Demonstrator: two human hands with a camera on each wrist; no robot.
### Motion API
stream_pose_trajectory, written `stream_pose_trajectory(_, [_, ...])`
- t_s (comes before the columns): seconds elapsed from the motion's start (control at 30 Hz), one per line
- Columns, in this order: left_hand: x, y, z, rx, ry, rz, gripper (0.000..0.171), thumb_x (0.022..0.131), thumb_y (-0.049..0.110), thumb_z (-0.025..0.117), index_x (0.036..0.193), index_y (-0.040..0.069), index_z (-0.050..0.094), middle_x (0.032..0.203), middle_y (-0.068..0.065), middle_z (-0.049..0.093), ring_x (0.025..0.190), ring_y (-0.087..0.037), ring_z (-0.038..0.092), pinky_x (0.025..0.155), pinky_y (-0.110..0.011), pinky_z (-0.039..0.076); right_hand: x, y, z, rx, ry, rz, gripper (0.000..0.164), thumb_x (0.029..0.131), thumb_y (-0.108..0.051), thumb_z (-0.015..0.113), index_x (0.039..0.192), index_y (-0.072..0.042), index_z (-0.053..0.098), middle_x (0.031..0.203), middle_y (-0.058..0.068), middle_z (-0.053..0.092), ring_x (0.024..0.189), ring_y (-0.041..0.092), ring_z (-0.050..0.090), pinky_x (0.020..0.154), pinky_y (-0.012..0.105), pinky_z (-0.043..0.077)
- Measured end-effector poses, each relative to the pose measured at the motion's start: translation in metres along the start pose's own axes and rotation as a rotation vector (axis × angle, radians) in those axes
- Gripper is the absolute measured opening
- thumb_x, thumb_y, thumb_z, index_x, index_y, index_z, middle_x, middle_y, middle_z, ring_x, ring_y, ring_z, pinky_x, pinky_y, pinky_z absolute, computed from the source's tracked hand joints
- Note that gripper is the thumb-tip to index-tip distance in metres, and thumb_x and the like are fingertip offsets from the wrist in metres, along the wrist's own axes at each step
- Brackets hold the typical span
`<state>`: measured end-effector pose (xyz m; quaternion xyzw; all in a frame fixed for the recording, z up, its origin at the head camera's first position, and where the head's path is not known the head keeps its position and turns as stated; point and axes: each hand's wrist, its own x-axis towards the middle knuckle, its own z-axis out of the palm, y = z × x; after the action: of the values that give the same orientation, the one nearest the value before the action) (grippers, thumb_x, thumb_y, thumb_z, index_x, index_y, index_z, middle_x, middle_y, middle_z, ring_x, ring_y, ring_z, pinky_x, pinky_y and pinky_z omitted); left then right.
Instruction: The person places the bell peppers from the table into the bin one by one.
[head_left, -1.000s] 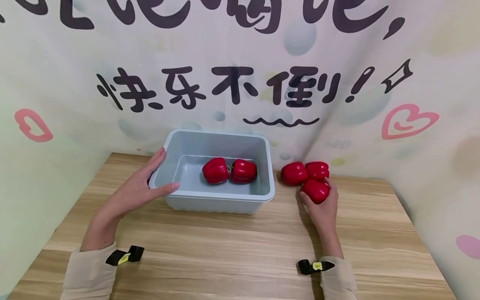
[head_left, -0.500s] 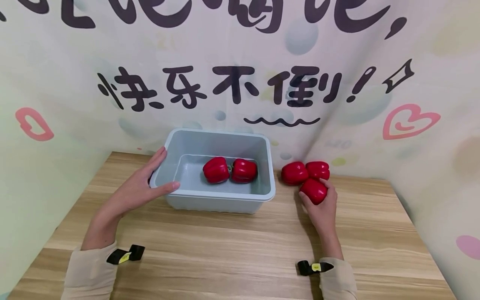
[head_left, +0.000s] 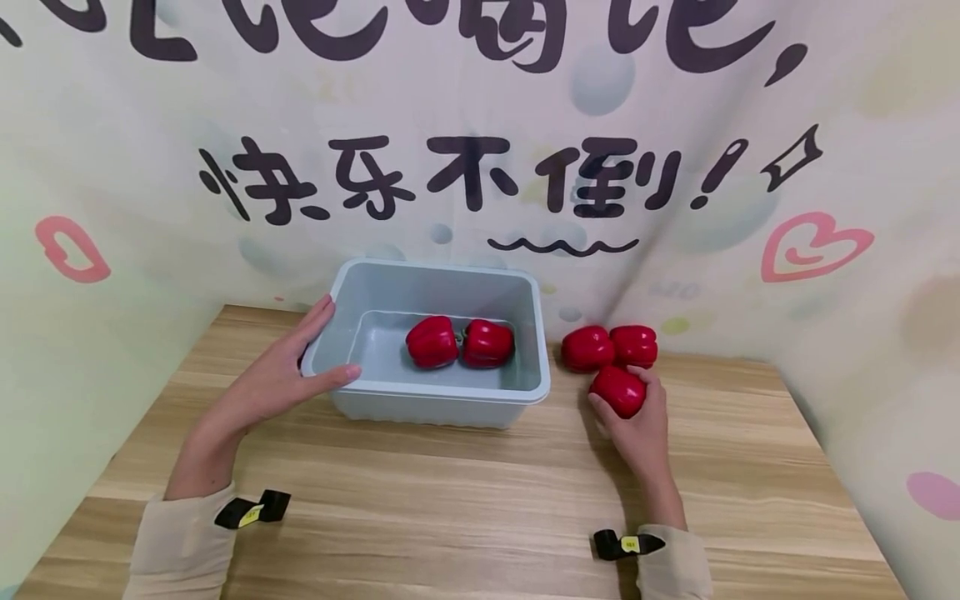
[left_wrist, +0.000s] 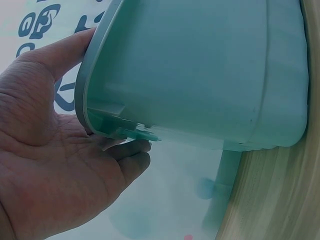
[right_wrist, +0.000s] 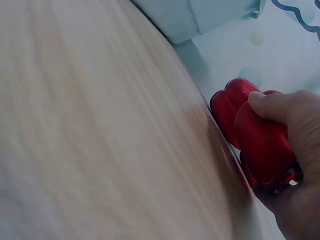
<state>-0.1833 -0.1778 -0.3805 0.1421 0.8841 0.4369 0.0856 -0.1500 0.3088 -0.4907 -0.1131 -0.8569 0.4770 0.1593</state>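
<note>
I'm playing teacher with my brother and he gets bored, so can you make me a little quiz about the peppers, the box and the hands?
1. How many red peppers lie inside the blue box?
2. True or false: the left hand is touching the box.
3. What does the right hand grip?
A) The box
B) One pepper
C) Nothing

Key: 1. Two. 2. True. 3. B.

The person's left hand (head_left: 276, 377) has its thumb spread from the fingers. The right hand (head_left: 642, 423) grips, fingers curled.
</note>
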Motion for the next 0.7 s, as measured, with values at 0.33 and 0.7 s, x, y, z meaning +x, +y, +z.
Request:
stream_pose_trajectory(0.33, [0.001, 0.0, 0.0, 0.027, 0.01, 0.001, 0.105, 0.095, 0.045, 0.076, 0.172, 0.021, 0.008, 0.182, -0.003, 0.001, 0.162, -0.049, 0.018, 0.12, -0.074, 0.032, -0.002, -0.011, -0.004, -0.05, -0.022, -0.058, 0.078, 0.088, -0.016, 0.085, 0.15, -0.005, 0.039, 0.153, 0.02, 0.047, 0.139, 0.039, 0.047, 0.106, 0.064, 0.05])
stream_pose_trajectory(0.7, [0.002, -0.002, 0.001, 0.027, 0.004, 0.003, 0.105, 0.095, 0.045, 0.076, 0.172, 0.02, 0.008, 0.182, -0.002, 0.0, 0.163, -0.047, 0.016, 0.121, -0.075, 0.03, -0.005, -0.027, -0.017, -0.089, -0.032, -0.162, 0.077, 0.088, -0.015, 0.083, 0.155, -0.014, 0.044, 0.153, 0.017, 0.049, 0.138, 0.036, 0.048, 0.1, 0.063, 0.054])
